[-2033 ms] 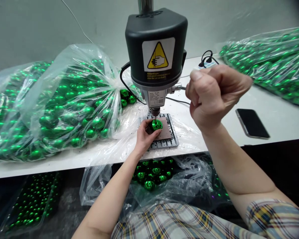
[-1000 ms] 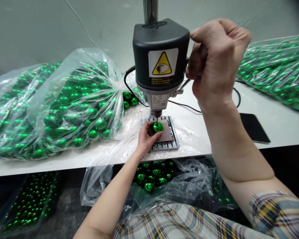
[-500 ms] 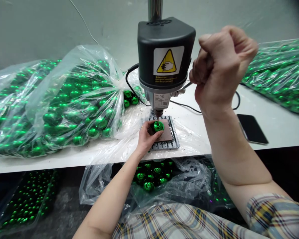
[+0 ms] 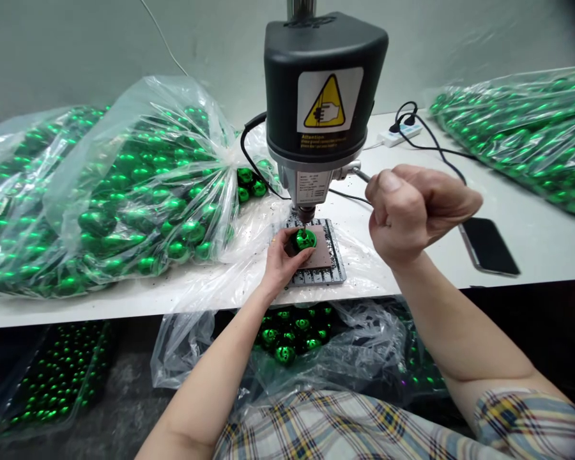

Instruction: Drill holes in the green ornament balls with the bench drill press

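Note:
My left hand (image 4: 282, 259) grips a shiny green ball (image 4: 306, 239) between thumb and fingers. The ball rests on a pinkish-brown board (image 4: 322, 255) that lies on the slotted metal base (image 4: 336, 271) of a small drill press (image 4: 323, 89). The drill bit comes down to the top of the ball; whether its tip has gone in I cannot tell. To the right of the machine's head, my right hand (image 4: 412, 214) is closed around the feed lever (image 4: 361, 174), most of which the fist hides.
A clear bag (image 4: 138, 191) full of green balls fills the table's left side, another bag (image 4: 527, 140) the far right. A phone (image 4: 491, 246) and a power strip (image 4: 400, 134) lie at right. More balls (image 4: 285, 338) sit in plastic below the edge. Dark shavings dot the base.
My right hand has swung down with the lever, and the drill press head appears lower and nearer. My left hand keeps the ball in the same spot.

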A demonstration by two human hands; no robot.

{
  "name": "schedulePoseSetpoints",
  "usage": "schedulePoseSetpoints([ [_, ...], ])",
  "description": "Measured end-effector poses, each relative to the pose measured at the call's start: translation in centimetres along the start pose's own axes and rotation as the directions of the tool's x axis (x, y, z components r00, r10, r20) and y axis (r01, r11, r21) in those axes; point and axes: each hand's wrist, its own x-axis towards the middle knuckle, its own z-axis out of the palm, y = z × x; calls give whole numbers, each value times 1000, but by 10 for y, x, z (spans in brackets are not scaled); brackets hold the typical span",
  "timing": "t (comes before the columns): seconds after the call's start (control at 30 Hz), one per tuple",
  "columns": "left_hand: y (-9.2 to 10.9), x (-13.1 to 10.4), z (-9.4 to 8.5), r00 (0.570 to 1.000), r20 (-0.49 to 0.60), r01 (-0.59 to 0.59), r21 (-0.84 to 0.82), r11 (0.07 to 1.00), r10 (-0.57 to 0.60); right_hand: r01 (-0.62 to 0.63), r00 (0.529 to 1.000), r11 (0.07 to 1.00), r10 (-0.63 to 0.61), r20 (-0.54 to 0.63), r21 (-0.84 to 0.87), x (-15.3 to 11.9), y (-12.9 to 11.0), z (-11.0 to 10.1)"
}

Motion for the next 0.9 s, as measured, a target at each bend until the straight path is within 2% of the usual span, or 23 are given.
schedulePoseSetpoints([
  [0.13,-1,0,0,1000,4,-2,0,1000,2,272,962,959,-269,-45,82,-11,19,-3],
  [0.27,-1,-1,0,1000,0,-6,3,1000,6,403,915,909,-402,-33,102,-15,27,-2],
  [0.33,0,-1,0,1000,-4,-4,11,1000,4,359,933,927,-353,-72,106,-9,24,3],
  [0.4,1,0,0,1000,-7,-2,12,1000,2,262,955,960,-242,-173,100,7,18,10],
  [0.47,1,2,1,1000,-6,3,1,1000,-3,173,952,978,-137,-276,113,31,12,19],
  [0.57,5,0,1,999,-44,7,26,1000,-6,-69,961,977,119,-248,201,67,5,30],
  [0.6,8,-4,0,997,-79,6,61,998,-1,-148,950,962,203,-238,228,76,3,32],
  [0.67,20,-19,-6,989,-143,-10,190,982,38,-267,921,928,325,-216,259,86,0,34],
  [0.7,28,-30,-11,989,-135,-24,281,960,64,-295,911,917,355,-212,268,88,-2,34],
  [0.73,37,-41,-18,994,-78,-45,375,926,80,-308,907,911,368,-203,275,88,-2,34],
  [0.77,46,-53,-25,997,33,-77,462,884,70,-308,910,908,368,-192,283,87,-3,34],
  [0.83,61,-69,-41,958,285,-144,556,818,-25,-284,924,911,343,-169,298,84,-3,32],
  [0.87,66,-70,-49,933,353,-157,571,806,-68,-270,930,914,329,-165,302,83,-3,32],
  [0.9,68,-65,-57,926,368,-156,576,802,-84,-261,934,917,319,-162,301,82,-2,32],
])
